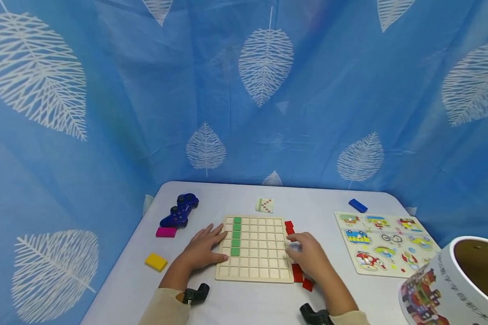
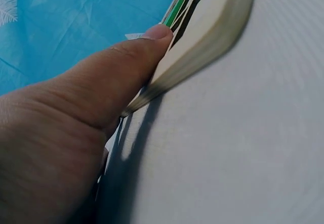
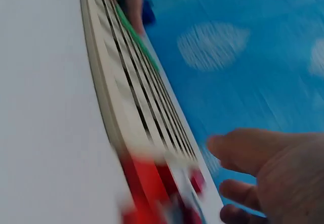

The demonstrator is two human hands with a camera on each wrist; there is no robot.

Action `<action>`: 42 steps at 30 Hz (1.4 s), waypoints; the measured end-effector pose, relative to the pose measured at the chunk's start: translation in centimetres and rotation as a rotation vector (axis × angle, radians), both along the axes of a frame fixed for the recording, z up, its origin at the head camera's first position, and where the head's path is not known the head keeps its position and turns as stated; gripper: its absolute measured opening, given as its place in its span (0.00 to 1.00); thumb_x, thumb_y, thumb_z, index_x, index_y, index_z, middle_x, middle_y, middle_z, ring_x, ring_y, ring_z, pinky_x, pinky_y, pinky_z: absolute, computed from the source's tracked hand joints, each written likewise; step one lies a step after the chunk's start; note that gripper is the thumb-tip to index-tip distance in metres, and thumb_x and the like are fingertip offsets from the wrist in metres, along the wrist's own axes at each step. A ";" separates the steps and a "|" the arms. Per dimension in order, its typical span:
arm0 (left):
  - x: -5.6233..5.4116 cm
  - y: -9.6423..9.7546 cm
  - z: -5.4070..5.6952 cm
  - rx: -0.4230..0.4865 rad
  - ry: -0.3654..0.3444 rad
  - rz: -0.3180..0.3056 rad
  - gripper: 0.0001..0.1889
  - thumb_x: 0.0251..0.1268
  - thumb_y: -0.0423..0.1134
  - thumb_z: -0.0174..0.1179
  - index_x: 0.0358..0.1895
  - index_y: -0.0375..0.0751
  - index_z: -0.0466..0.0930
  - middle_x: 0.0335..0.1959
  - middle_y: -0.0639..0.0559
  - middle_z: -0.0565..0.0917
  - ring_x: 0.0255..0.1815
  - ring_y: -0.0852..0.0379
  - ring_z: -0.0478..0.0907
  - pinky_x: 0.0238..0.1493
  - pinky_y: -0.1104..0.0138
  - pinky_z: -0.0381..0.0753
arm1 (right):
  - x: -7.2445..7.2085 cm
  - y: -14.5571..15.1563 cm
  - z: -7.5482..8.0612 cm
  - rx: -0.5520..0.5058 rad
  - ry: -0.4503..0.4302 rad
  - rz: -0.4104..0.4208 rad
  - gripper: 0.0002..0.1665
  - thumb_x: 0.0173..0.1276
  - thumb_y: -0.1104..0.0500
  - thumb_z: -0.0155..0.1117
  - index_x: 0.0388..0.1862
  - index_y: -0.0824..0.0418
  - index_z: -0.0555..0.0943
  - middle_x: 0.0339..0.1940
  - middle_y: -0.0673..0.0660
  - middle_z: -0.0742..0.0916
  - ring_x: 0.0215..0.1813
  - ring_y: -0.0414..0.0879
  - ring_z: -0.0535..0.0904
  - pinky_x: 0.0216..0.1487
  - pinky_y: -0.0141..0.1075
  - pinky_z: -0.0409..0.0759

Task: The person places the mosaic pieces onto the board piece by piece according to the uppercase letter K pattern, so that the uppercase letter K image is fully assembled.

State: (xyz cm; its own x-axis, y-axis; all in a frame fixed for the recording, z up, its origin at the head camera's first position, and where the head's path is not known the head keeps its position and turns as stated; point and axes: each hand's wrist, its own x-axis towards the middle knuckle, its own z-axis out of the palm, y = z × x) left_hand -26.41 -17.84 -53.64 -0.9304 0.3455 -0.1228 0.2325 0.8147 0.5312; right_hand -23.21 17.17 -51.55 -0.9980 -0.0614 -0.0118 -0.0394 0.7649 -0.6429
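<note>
Head view: the left hand (image 1: 203, 247) is rested, grip splayed and empty, on the gridded board (image 1: 264, 262) mid bench (image 1: 244, 304), presumably steadying it. 5 green tiles (image 1: 236, 235) are set in 1 column. Red tiles (image 1: 297, 272) are lined along the right edge, apparently for reach; there the right hand (image 1: 307, 255) is held, grip half parted, no piece visible.

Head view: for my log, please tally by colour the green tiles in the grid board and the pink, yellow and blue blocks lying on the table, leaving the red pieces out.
Green tiles: 5
Pink block: 1
Yellow block: 1
Blue block: 1
Total: 8
</note>
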 end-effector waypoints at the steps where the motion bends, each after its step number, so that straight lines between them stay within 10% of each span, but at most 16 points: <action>1: 0.0 -0.1 0.1 -0.008 0.002 0.002 0.46 0.60 0.65 0.71 0.81 0.57 0.66 0.87 0.58 0.55 0.89 0.45 0.42 0.85 0.41 0.40 | 0.1 1.5 -0.1 0.030 -0.037 -0.027 0.29 0.65 0.49 0.78 0.64 0.52 0.83 0.66 0.57 0.81 0.63 0.54 0.78 0.67 0.58 0.80; 9: 0.1 0.0 0.2 -0.029 0.013 -0.007 0.45 0.62 0.64 0.70 0.81 0.57 0.65 0.87 0.57 0.54 0.89 0.44 0.42 0.85 0.41 0.40 | 0.8 8.0 -1.1 0.122 -0.148 -0.003 0.23 0.58 0.46 0.83 0.49 0.48 0.85 0.69 0.64 0.77 0.67 0.63 0.72 0.66 0.66 0.75; 17: 0.1 0.2 -0.2 -0.037 0.015 -0.010 0.46 0.61 0.65 0.69 0.82 0.59 0.64 0.87 0.58 0.54 0.89 0.45 0.42 0.85 0.41 0.41 | 0.7 8.9 -1.0 0.083 -0.137 -0.121 0.34 0.60 0.49 0.81 0.58 0.65 0.79 0.58 0.66 0.81 0.57 0.58 0.77 0.63 0.60 0.78; 29: 0.1 -0.2 -0.1 -0.006 -0.019 -0.032 0.50 0.55 0.67 0.72 0.82 0.60 0.64 0.87 0.57 0.54 0.89 0.43 0.41 0.85 0.39 0.39 | 1.1 8.8 0.3 0.132 -0.209 -0.169 0.22 0.63 0.51 0.78 0.47 0.63 0.82 0.40 0.57 0.84 0.44 0.51 0.77 0.47 0.47 0.79; 37: 0.1 0.0 -0.1 -0.009 -0.013 -0.029 0.49 0.56 0.67 0.72 0.82 0.60 0.64 0.87 0.57 0.54 0.89 0.43 0.41 0.85 0.40 0.39 | 1.0 7.3 0.9 0.137 -0.168 -0.142 0.13 0.65 0.58 0.73 0.46 0.62 0.84 0.37 0.54 0.83 0.42 0.49 0.76 0.43 0.44 0.78; 42: 0.2 -0.1 0.0 -0.018 -0.020 -0.027 0.49 0.56 0.66 0.72 0.82 0.59 0.64 0.87 0.56 0.54 0.89 0.42 0.41 0.85 0.39 0.39 | 0.9 0.9 1.5 -0.031 -0.036 -0.062 0.16 0.64 0.61 0.74 0.51 0.59 0.85 0.42 0.51 0.84 0.43 0.46 0.78 0.43 0.38 0.81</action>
